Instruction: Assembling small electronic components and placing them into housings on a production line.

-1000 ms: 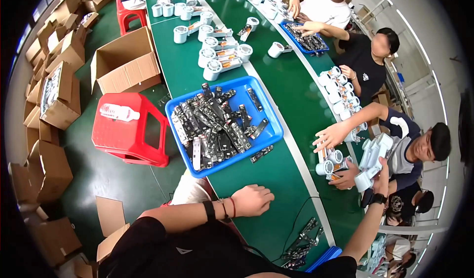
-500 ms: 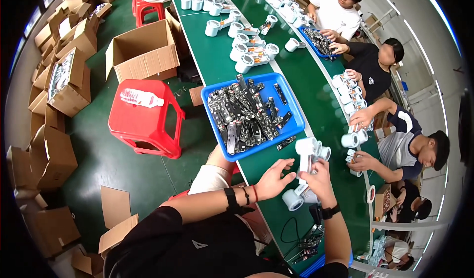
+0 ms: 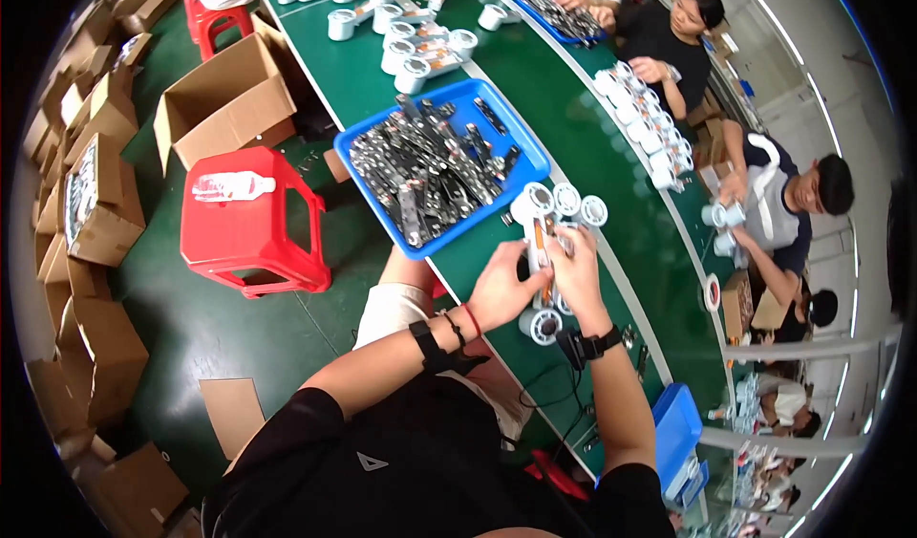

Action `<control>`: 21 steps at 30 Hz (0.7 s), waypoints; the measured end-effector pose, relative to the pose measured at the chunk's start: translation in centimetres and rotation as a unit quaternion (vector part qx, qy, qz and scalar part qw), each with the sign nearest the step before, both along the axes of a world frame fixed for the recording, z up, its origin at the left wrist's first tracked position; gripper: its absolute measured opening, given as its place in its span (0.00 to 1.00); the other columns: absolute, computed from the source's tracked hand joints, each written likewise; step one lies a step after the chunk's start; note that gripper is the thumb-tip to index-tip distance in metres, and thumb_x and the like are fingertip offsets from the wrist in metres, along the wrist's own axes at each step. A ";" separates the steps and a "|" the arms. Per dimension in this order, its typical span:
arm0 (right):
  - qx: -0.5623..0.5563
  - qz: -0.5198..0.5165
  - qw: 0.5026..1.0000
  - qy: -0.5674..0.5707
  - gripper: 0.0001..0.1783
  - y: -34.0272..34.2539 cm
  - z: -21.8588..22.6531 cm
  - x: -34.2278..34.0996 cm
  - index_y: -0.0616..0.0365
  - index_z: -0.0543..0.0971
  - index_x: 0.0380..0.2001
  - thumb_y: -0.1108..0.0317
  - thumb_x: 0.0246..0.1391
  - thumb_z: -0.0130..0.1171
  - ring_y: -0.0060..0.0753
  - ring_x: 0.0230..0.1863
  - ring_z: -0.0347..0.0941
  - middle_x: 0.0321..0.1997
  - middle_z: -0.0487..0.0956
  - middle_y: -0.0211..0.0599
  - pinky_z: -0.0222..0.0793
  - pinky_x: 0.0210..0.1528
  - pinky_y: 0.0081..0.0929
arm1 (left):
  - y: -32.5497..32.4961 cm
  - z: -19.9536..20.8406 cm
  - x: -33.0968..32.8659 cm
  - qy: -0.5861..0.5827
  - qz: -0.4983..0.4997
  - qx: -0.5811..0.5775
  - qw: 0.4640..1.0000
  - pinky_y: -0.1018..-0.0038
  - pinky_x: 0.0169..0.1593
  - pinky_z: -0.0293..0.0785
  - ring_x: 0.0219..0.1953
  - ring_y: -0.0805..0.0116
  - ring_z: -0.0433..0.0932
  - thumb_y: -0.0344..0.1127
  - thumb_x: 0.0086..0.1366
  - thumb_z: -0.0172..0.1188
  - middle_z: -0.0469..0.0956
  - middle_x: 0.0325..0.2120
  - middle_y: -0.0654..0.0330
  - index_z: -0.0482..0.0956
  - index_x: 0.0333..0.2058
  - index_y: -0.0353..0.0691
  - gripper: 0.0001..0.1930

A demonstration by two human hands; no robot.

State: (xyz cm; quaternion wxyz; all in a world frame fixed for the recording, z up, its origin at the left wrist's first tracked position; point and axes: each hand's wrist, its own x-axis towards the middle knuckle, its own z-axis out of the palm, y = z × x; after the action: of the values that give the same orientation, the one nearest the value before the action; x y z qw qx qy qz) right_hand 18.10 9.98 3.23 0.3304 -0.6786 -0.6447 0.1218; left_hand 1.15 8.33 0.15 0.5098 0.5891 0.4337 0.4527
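Observation:
My left hand [image 3: 506, 288] and my right hand [image 3: 577, 276] come together over a white plastic housing [image 3: 533, 202] with a round cup-like end and a long handle, orange inside. The right fingers wrap its handle. From the left side, my left thumb and fingers press on the handle. More white housings with round ends [image 3: 592, 210] lie close beyond and beside my right hand. Another round end [image 3: 543, 326] shows just below my hands; which housing it belongs to is partly hidden. A blue tray [image 3: 432, 249] heaped with dark, narrow electronic parts [image 3: 430, 170] stands beyond my left hand.
Rows of white housings [image 3: 411, 75] stand farther along the green table [image 3: 535, 113]. Co-workers [image 3: 764, 170] handle similar pieces across from me. At left are a red stool [image 3: 229, 223] with a bottle [image 3: 229, 186] and open cardboard boxes [image 3: 229, 103]. A blue bin [image 3: 676, 428] stands at right.
My left hand has moved from beside the housing to touching it. The housing has turned so its orange inside shows. The whole view has shifted, with the tray appearing farther left and higher.

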 end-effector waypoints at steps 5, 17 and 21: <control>-0.067 -0.026 0.995 0.070 0.23 -0.8 1.7 2.4 0.62 0.80 0.52 0.67 0.53 0.71 0.54 0.59 0.75 0.61 0.73 0.55 0.71 0.63 0.40 | 1.7 0.7 -0.8 -0.049 -0.005 -0.101 0.994 0.59 0.55 0.77 0.51 0.46 0.79 0.34 0.57 0.72 0.74 0.52 0.41 0.71 0.60 0.28 0.34; -0.080 -0.056 0.954 0.285 0.18 -1.4 -1.5 8.4 0.62 0.81 0.50 0.76 0.55 0.68 0.38 0.50 0.80 0.58 0.76 0.46 0.78 0.53 0.32 | 1.9 -0.4 -2.2 0.258 0.013 0.164 0.952 0.57 0.60 0.70 0.58 0.46 0.73 0.29 0.57 0.67 0.77 0.54 0.51 0.76 0.57 0.35 0.28; 0.015 -0.065 0.992 0.110 0.17 -2.3 0.9 6.1 0.63 0.82 0.48 0.73 0.55 0.69 0.46 0.57 0.78 0.59 0.77 0.47 0.75 0.57 0.37 | 1.9 -1.0 -2.2 0.205 -0.040 0.170 0.963 0.55 0.58 0.70 0.57 0.46 0.74 0.30 0.57 0.66 0.78 0.54 0.50 0.76 0.57 0.36 0.27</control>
State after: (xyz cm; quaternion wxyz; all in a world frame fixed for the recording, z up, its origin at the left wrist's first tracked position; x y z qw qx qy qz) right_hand 24.20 7.69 4.17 0.4164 -0.6965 -0.5608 0.1640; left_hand -1.06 10.24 -0.84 0.3201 0.7641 0.4221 0.3682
